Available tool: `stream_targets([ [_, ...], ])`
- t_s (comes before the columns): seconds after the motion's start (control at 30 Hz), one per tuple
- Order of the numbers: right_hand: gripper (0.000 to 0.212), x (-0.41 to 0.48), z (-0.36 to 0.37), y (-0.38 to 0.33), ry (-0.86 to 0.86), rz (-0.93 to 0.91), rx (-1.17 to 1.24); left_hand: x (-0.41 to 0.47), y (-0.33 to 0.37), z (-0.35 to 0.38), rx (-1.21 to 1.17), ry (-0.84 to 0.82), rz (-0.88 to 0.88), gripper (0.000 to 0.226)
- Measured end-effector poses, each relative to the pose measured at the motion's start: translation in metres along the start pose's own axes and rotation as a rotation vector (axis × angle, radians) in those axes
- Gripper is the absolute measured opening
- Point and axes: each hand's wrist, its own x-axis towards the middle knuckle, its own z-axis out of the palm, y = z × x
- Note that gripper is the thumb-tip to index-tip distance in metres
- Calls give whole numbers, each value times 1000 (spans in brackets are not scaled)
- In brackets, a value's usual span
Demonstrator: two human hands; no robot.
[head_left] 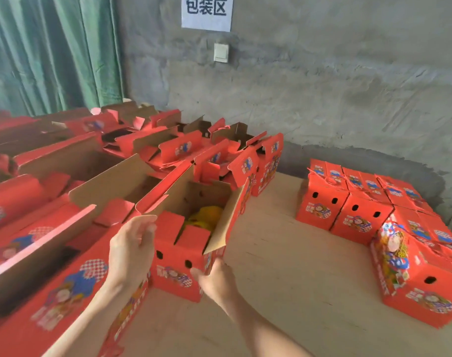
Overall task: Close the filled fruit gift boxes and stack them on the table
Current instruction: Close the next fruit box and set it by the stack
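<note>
A: You stand at a pale wooden table [284,253] set against a rough grey wall [335,86]. A paper sign [206,11] and a white switch [221,52] hang on it, far behind the open box [178,256] you are handling.

B: That open box sits on the table straight in front of you. Its flaps are up and yellow fruit [207,215] shows inside.

A: Your left hand [132,251] is at the box's left side, with the fingers curled over the top edge of the flap there. So that hand is gripping cardboard.

B: Your right hand [214,279] is at the box's lower right corner. The thumb lies on the front face and the fingers wrap round the corner, so it has hold of the box as well.

A: Pressed against the left of your box are the unclosed boxes [73,274], a crowd of them with flaps standing. More of them run on behind your box towards the wall.

B: Far behind and to the left of your box, a green curtain [52,52] hangs beside the wall.

A: To the right of your box, well apart across bare wood, the closed boxes [359,217] stand packed together in a block.

B: One more shut carton [420,292] stands right of your box too, at the near end of that block.
</note>
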Motion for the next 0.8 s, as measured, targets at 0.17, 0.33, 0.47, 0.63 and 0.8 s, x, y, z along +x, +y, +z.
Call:
stream_targets([
  [0.17,54,14,22,-20,91,134,85,-2,-9,-8,-88,-13,-44,27],
  [0.33,47,13,37,-27,240,166,127,-13,-17,1,-128,-17,-59,32],
  [0.47,43,2,14,5,250,217,122,-15,-17,8,-168,-5,-71,35],
  [0.63,17,-41,-49,85,294,205,130,-23,-14,29,-218,-16,-82,34],
  [0.8,19,-78,-110,147,313,277,138,-42,-11,55,-285,-66,-177,40],
])
